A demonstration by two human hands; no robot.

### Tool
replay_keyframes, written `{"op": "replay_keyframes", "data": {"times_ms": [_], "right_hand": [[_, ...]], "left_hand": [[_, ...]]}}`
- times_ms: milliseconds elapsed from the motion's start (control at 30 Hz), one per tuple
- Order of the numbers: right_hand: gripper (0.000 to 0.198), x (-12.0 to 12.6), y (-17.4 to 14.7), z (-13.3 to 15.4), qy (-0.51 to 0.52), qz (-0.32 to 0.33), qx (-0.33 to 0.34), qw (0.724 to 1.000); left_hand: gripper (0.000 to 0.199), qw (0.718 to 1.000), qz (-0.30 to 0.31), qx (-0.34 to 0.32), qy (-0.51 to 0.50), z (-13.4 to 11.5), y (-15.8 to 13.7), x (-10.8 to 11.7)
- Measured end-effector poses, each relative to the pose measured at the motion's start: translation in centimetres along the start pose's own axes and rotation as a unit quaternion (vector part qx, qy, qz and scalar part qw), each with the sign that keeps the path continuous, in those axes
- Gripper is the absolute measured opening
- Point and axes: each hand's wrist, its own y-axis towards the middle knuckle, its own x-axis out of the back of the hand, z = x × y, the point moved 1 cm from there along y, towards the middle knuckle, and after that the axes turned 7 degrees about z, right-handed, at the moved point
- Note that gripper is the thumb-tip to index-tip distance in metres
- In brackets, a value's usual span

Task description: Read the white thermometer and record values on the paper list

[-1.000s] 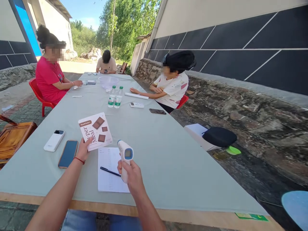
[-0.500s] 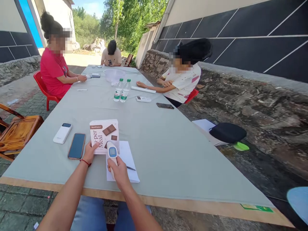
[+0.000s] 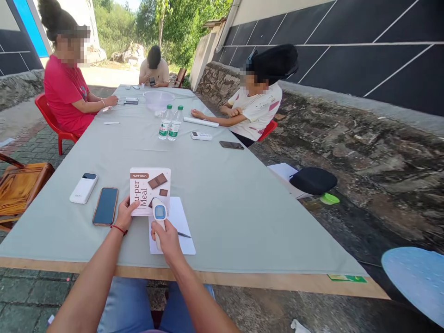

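My left hand (image 3: 125,212) grips the lower left side of a white and brown box (image 3: 141,194) printed "NutriMotion" and with chocolate pieces. In my right hand (image 3: 169,238) is a white infrared thermometer (image 3: 159,213) with a blue-framed screen facing me; its head is in front of the box's lower right corner. Beneath lie white sheets of paper (image 3: 185,222) with a dark pen (image 3: 184,235) on them. To the left of the box are a phone (image 3: 105,206) and a white power bank (image 3: 83,188).
Two water bottles (image 3: 169,123) stand mid-table, near a clear plastic basin (image 3: 157,99). Another power bank (image 3: 201,136) and a dark phone (image 3: 231,145) lie at the right edge. Three people sit around the table. A wooden chair (image 3: 26,192) stands at left, a light blue stool (image 3: 416,277) at right.
My view has shifted slightly, so the table and the people appear further left and higher. Both hands keep their hold on the box and the thermometer.
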Motion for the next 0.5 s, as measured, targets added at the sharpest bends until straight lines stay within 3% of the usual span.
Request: {"op": "replay_keyframes", "data": {"times_ms": [500], "right_hand": [[0.027,-0.19,0.04,-0.26,0.001,-0.009,-0.007,1.000]], "left_hand": [[0.058,0.999,-0.018,0.001,-0.028,-0.10,-0.42,-0.28]]}}
